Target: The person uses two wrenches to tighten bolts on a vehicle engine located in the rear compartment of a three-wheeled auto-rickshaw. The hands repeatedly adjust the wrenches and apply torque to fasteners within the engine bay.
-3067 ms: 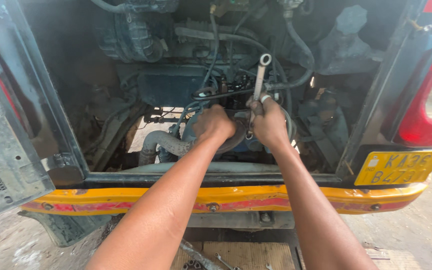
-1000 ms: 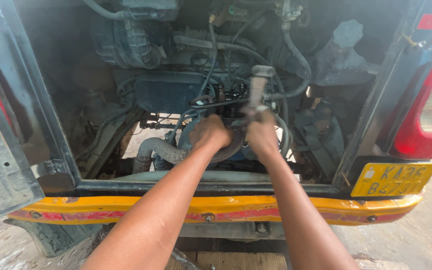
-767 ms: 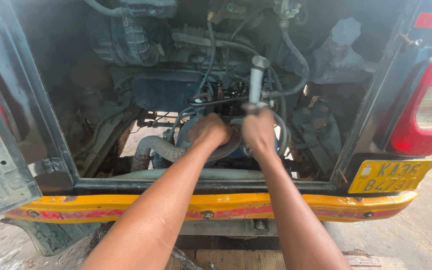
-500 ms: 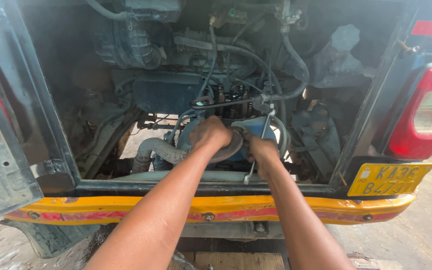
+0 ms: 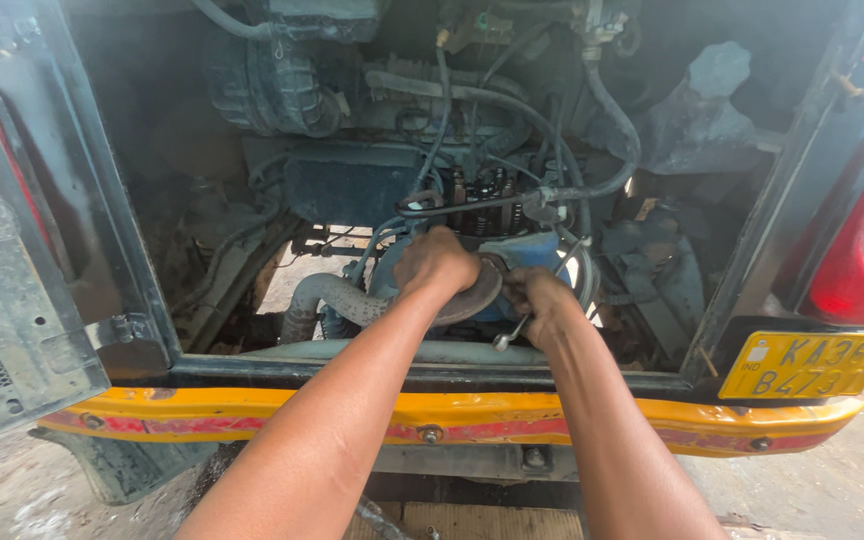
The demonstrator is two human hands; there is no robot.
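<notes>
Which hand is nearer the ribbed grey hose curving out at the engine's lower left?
Left. The left hand rests on the round metal disc, just right of the ribbed grey hose. The right hand, holding a slim metal wrench, is farther right.

Two bare forearms – no sleeves, gloves, watch or rings showing. Left hand (image 5: 436,262) and right hand (image 5: 540,300) – grease-smudged knuckles.

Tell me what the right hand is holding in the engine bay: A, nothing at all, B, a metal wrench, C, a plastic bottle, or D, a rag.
B: the right hand grips a slim metal wrench, whose ring end sticks out below the fist, beside the round disc that the left hand presses on.
</notes>
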